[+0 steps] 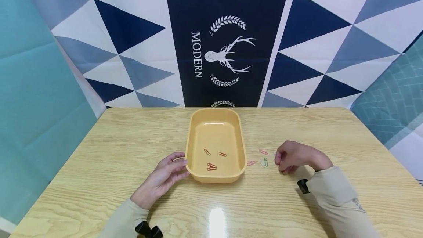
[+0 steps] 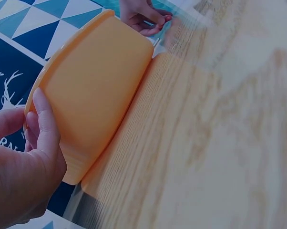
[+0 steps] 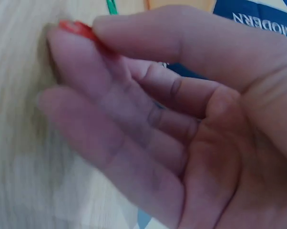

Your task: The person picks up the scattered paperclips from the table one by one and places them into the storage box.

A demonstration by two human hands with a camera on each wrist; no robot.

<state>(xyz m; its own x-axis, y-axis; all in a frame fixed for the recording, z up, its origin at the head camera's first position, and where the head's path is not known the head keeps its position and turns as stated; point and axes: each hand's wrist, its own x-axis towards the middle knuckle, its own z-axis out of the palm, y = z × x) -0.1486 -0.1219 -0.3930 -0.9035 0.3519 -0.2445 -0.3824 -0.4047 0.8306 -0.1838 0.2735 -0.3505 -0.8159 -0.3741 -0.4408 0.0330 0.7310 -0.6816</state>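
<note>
- Left hand grips the rim of the yellow tray;
- right hand pinches a red paper clip;
- green paper clip lies between tray and right hand.

An indoor tabletop booth, judging by the patterned cloth behind a wood-grain table.

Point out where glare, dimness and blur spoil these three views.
Head view: a bright glare patch on the tabletop, nearer the camera than the tray; left wrist view: dim and bluish, wood grain soft toward the right; right wrist view: dim too, the red item pinched by the right hand visibly blurred.
</note>
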